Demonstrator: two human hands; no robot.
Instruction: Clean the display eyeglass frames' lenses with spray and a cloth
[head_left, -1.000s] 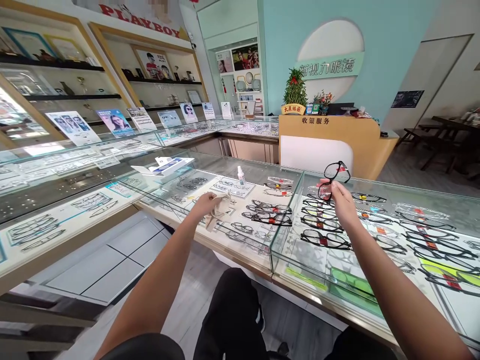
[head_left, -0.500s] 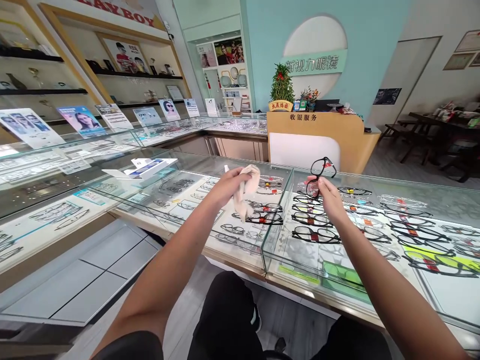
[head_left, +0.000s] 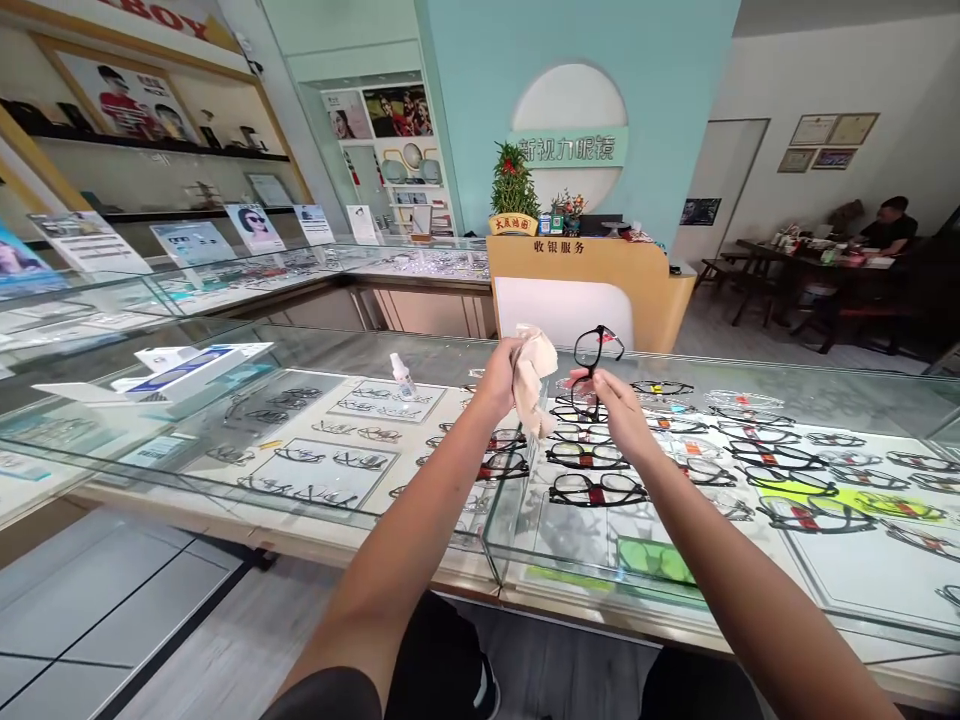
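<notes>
A pale cream cloth [head_left: 534,365] hangs bunched from my left hand [head_left: 501,378], whose fingers are closed around it above the glass showcase. In my right hand [head_left: 616,405] is a pair of black-framed eyeglasses [head_left: 589,350], held upright on end by the middle of the frame. A small red mark shows near the upper lens. The cloth and the eyeglasses are close together, with a small gap between them. Behind my left hand, a small white spray bottle [head_left: 403,377] stands on the glass top.
The glass showcase [head_left: 517,515] holds rows of eyeglasses [head_left: 598,490]. An opened white box [head_left: 180,378] lies on its top at left. Beyond stands a wooden service counter [head_left: 589,255] with a plant [head_left: 513,180]. A person [head_left: 891,228] sits at a dark table at far right.
My view has turned to the right. My left hand has brought the cloth nearer to the eyeglasses, and the spray bottle has come into clear view. My right hand keeps its hold.
</notes>
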